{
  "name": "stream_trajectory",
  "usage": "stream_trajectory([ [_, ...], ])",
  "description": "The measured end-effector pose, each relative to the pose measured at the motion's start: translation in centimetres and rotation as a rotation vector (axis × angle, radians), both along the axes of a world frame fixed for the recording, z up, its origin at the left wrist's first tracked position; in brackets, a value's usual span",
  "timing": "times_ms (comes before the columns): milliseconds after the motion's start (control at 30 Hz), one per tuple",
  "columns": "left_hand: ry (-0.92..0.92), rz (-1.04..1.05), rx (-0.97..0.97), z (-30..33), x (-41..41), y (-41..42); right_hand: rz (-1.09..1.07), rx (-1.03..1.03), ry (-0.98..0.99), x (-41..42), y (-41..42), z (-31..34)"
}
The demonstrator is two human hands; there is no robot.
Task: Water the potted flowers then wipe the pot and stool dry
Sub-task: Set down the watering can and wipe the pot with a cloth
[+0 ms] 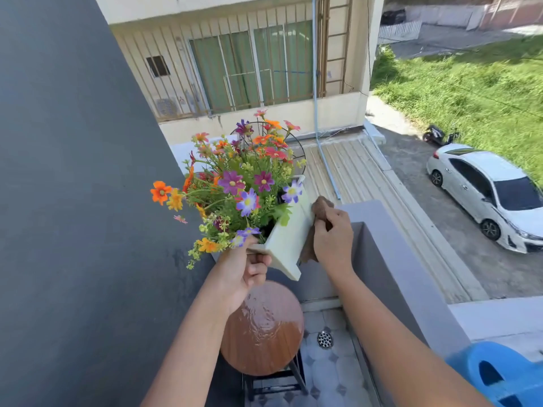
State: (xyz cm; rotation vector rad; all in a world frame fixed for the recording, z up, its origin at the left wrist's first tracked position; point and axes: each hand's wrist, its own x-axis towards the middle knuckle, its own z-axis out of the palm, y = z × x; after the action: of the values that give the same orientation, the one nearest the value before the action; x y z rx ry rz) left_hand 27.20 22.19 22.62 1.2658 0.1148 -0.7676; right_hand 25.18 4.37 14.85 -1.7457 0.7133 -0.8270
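1. The pot [289, 239] is off the stool, held tilted in the air near the balcony wall [382, 230], flowers [235, 183] leaning left. The left hand [246, 268] has its fingers [258, 270] clamped on the near rim corner alone; a wet, smooth rim could slip from so small a hold, and the pot would likely drop onto the stool or the tiled floor [326, 374].
2. The right hand [333, 239] presses a brown cloth [318, 218] against the pot's right side, fingers closed on the cloth. Pushing too hard sideways could twist the pot out of the left grip.
3. The tilt could spill soil or water out among the stems.
4. The round stool [264, 330] below shows a glossy film of water; setting the pot back before drying it would probably wet the base again.
5. The cloth, bunched loosely, could fall over the wall toward the roof [352, 171] beyond.
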Motion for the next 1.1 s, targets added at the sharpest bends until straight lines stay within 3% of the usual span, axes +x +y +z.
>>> stream_trajectory([
  [200,0.022,0.010,0.075,-1.0,0.6,-0.5,-0.009,0.126,0.022,0.8,0.3,0.8],
  [433,0.025,0.018,0.056,-0.9,1.1,-0.8,0.073,-0.096,-0.139,0.8,2.9,5.0],
  [633,0.030,0.048,-0.008,-0.4,2.4,-0.3,0.304,-0.307,-0.267,-2.7,6.2,1.5],
  [733,0.027,0.061,0.003,-0.3,2.7,0.1,0.360,-0.264,-0.278,-4.2,7.3,0.0],
  [1100,-0.033,-0.069,0.007,0.3,1.9,0.3,0.140,-0.141,-0.286,0.9,3.3,5.0],
])
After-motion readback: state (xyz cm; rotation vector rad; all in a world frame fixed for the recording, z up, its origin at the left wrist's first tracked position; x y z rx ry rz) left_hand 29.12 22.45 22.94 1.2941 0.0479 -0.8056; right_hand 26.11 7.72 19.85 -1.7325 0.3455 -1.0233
